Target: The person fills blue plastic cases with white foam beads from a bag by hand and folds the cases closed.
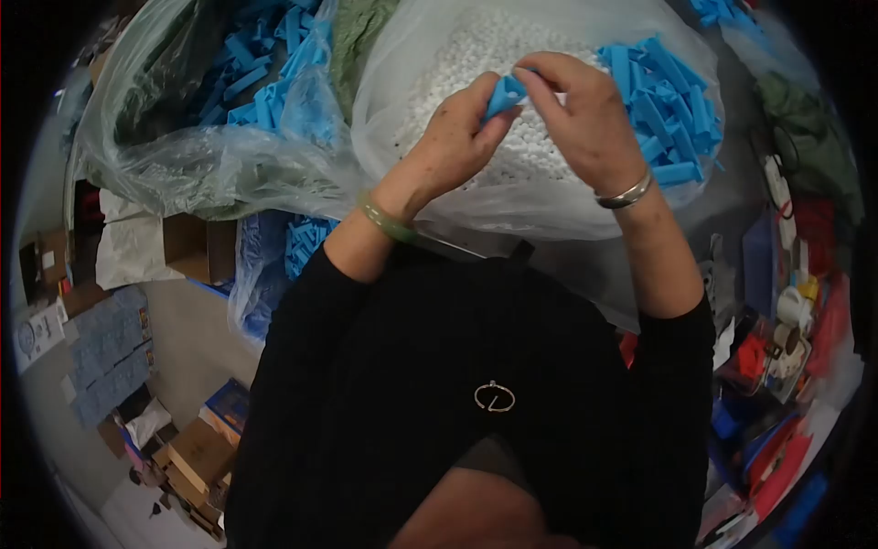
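Pinching a blue piece (503,97) between thumb and fingers, the left hand (450,137) holds it above a heap of small white pieces (494,41). The right hand (590,114) comes in from the other side, thumb and forefinger drawn close together at the upper end of the same blue piece; whether they grip it or something tiny beside it, I cannot tell. The blue piece is tilted, with one end seeming hollow.

The white heap fills the middle of a translucent plastic bag (540,218), spread open beneath both hands. A pile of loose blue pieces (660,110) sits in that bag too, along its right side, near the right hand. Left of it stands a second clear bag (210,174), its mouth open on more blue pieces (247,78). Below this second bag, a blue bag (256,274) shows smaller blue bits (306,242), next to an open cardboard box (192,245).

A green bangle (386,220) circles the left wrist and a silver bangle (626,192) the right. The person wears a black top (430,320) with a ring-shaped ornament (494,397) on the front. Toward the right edge, a white cup (793,306) stands among mixed clutter.
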{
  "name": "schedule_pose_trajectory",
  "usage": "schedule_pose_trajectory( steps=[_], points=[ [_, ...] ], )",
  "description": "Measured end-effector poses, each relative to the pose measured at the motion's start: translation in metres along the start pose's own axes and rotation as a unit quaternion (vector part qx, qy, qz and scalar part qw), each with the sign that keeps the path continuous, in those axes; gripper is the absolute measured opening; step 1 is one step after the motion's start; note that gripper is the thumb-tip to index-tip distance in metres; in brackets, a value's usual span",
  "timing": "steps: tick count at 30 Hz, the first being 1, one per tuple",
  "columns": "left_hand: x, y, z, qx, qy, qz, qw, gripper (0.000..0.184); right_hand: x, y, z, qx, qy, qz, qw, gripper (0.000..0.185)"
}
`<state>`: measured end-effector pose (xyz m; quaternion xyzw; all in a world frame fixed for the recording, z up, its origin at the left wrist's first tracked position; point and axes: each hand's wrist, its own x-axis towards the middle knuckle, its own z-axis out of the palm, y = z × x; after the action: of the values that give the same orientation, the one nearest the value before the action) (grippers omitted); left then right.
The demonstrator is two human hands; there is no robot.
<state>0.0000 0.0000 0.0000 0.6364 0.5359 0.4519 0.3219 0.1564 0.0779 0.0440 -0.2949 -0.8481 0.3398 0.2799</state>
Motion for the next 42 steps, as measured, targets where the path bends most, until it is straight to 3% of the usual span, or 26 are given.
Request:
schedule_pose_trajectory(
  steps=[1,2,5,7,9,12,16,19,22,24,25,27,28,30,31,33,34,36,38,39,40,41,42],
  points=[
    [-0.003,-0.004,-0.001,-0.030,0.021,-0.024,0.999,0.016,-0.003,-0.008,0.010,-0.047,0.056,-0.071,0.995,0.019],
    [-0.006,-0.010,-0.004,-0.060,0.041,-0.049,0.996,0.012,-0.006,-0.022,0.017,-0.085,0.034,-0.079,0.993,0.026],
    [-0.004,-0.003,0.005,-0.007,0.057,0.023,0.998,0.013,-0.030,-0.040,0.019,-0.143,0.103,-0.122,0.977,0.038],
    [-0.010,0.013,0.008,-0.007,0.068,0.044,0.997,0.014,-0.035,-0.050,0.021,-0.151,0.072,-0.090,0.982,0.048],
    [-0.012,0.035,0.008,0.000,0.092,0.020,0.996,0.015,-0.038,-0.054,0.027,-0.186,0.133,-0.109,0.967,0.050],
    [-0.010,0.025,0.006,0.017,0.091,0.055,0.994,0.016,-0.038,-0.054,0.032,-0.173,0.145,-0.111,0.968,0.053],
    [-0.021,0.035,-0.009,0.018,0.087,0.032,0.996,0.016,-0.039,-0.050,0.035,-0.112,0.148,-0.149,0.971,0.052],
    [-0.047,0.053,-0.041,-0.075,0.097,-0.085,0.989,0.014,-0.041,-0.045,0.023,-0.011,0.133,-0.166,0.977,0.042],
    [-0.099,0.063,-0.098,-0.039,0.156,-0.197,0.967,0.017,-0.049,-0.005,-0.039,-0.289,0.160,-0.021,0.944,0.020],
    [-0.142,0.056,-0.148,0.093,0.118,-0.225,0.963,0.022,-0.060,0.027,-0.071,-0.432,0.189,0.053,0.880,0.027],
    [-0.154,0.059,-0.159,0.092,0.119,-0.228,0.962,0.022,-0.067,0.040,-0.080,-0.474,0.198,0.092,0.853,0.033],
    [-0.175,0.068,-0.176,0.332,0.077,-0.272,0.900,0.026,-0.076,0.068,-0.083,-0.486,0.183,0.126,0.845,0.033],
    [-0.189,0.060,-0.186,0.334,0.082,-0.280,0.896,0.026,-0.077,0.077,-0.082,-0.498,0.173,0.157,0.835,0.034],
    [-0.210,0.045,-0.196,0.593,0.065,-0.184,0.781,0.027,-0.072,0.083,-0.082,-0.468,0.169,0.182,0.848,0.032],
    [-0.211,0.045,-0.198,0.596,0.070,-0.191,0.776,0.027,-0.067,0.082,-0.079,-0.443,0.168,0.215,0.854,0.030],
    [-0.203,0.048,-0.197,0.436,0.115,-0.322,0.832,0.023,-0.060,0.062,-0.079,-0.427,0.181,0.153,0.873,0.028],
    [-0.196,0.051,-0.195,0.437,0.117,-0.326,0.830,0.023,-0.055,0.048,-0.079,-0.414,0.196,0.098,0.884,0.026],
    [-0.179,0.058,-0.188,0.290,0.196,-0.311,0.884,0.017,-0.040,0.024,-0.067,-0.394,0.143,0.094,0.903,0.026],
    [-0.158,0.066,-0.176,0.253,0.221,-0.276,0.900,0.014,-0.030,0.011,-0.048,-0.374,0.090,0.087,0.919,0.026],
    [-0.150,0.068,-0.170,0.216,0.244,-0.240,0.915,0.012,-0.027,0.012,-0.034,-0.393,0.016,0.074,0.917,0.024],
    [-0.142,0.067,-0.165,0.217,0.246,-0.242,0.913,0.012,-0.025,0.015,-0.022,-0.409,-0.059,0.059,0.909,0.022],
    [-0.136,0.065,-0.162,0.223,0.226,-0.193,0.928,0.011,-0.023,0.019,-0.012,-0.407,-0.061,0.057,0.910,0.022],
    [-0.133,0.064,-0.159,0.229,0.204,-0.143,0.941,0.010,-0.022,0.024,-0.003,-0.413,-0.130,0.079,0.898,0.020]
  ],
)
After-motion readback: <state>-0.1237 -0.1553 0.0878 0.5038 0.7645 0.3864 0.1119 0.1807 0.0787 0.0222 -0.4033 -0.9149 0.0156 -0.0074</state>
